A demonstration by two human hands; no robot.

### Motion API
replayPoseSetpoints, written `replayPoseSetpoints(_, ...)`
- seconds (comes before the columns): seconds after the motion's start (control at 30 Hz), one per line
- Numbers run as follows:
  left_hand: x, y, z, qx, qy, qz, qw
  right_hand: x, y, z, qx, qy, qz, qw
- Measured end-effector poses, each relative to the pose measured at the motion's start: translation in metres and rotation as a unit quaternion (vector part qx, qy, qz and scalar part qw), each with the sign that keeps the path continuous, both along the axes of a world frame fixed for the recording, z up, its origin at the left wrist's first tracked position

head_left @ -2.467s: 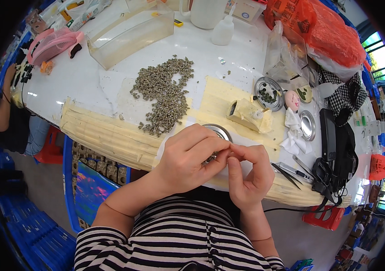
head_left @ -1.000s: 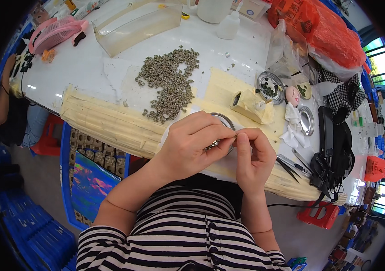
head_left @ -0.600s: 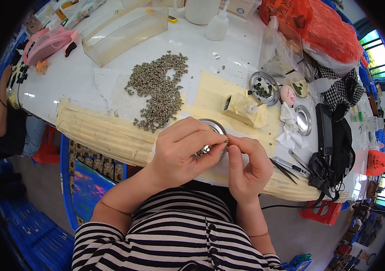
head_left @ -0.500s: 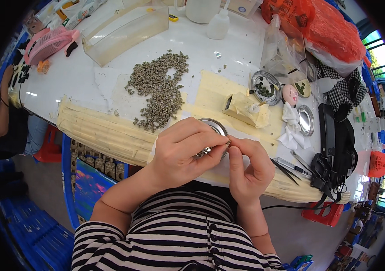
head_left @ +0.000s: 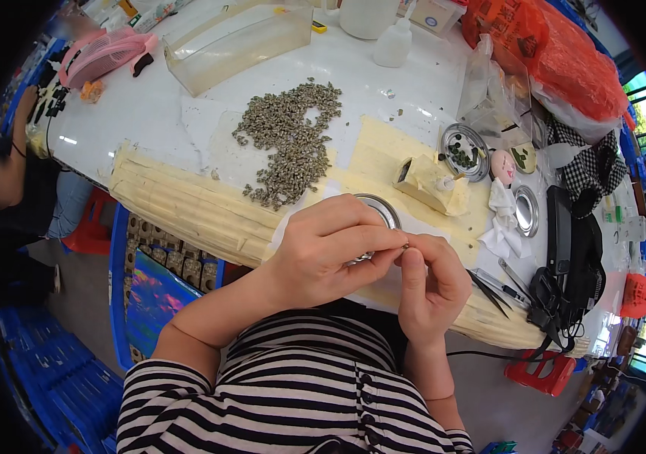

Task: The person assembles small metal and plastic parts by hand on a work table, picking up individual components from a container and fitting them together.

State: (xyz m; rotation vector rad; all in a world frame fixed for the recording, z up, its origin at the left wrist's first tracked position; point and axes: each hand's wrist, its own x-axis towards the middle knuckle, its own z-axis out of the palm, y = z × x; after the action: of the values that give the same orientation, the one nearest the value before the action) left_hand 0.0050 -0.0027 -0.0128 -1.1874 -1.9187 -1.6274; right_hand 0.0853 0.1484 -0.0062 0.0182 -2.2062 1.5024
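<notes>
Brownish tiny piece (head_left: pixel 406 245) sits at the fingertips, left hand (head_left: pixel 321 250) and right hand (head_left: pixel 436 284) both in narrow grip on it. Silver dish (head_left: pixel 392 213) partly behind left grip. Pinch should stay light, square, steady; shape unreadable.

One left hand (head_left: pixel 321 250) and one right hand (head_left: pixel 436 287) are counted, with one tiny piece (head_left: pixel 406 246) made out between them. One pile (head_left: pixel 285 129) of small greyish pieces is seen, too many to be counted. Three round metal dishes (head_left: pixel 526 211), three slim tools (head_left: pixel 491 293), one jug (head_left: pixel 368 18) and two red stools (head_left: pixel 88 227) can be counted.
</notes>
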Motion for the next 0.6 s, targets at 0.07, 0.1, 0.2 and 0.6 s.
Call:
replayPoseSetpoints(0.07,0.0005,-0.0005,-0.0006,-0.002,0.003,0.002,1.000,0.0012,0.0005,-0.0012,-0.003,-0.002,-0.001,1.000)
replayPoseSetpoints(0.1,0.0010,-0.0004,-0.0014,-0.001,0.004,0.005,1.000,0.0015,0.0003,-0.0013,-0.007,-0.004,0.000,1.000)
replayPoseSetpoints(0.2,0.0012,0.0005,-0.0008,-0.003,0.004,0.009,1.000,0.0030,0.0018,-0.0028,-0.028,-0.017,0.015,0.999)
replayPoseSetpoints(0.6,0.0012,0.0010,0.0038,-0.008,-0.014,0.008,1.000,0.0047,0.0018,-0.0006,-0.150,-0.055,0.010,0.987)
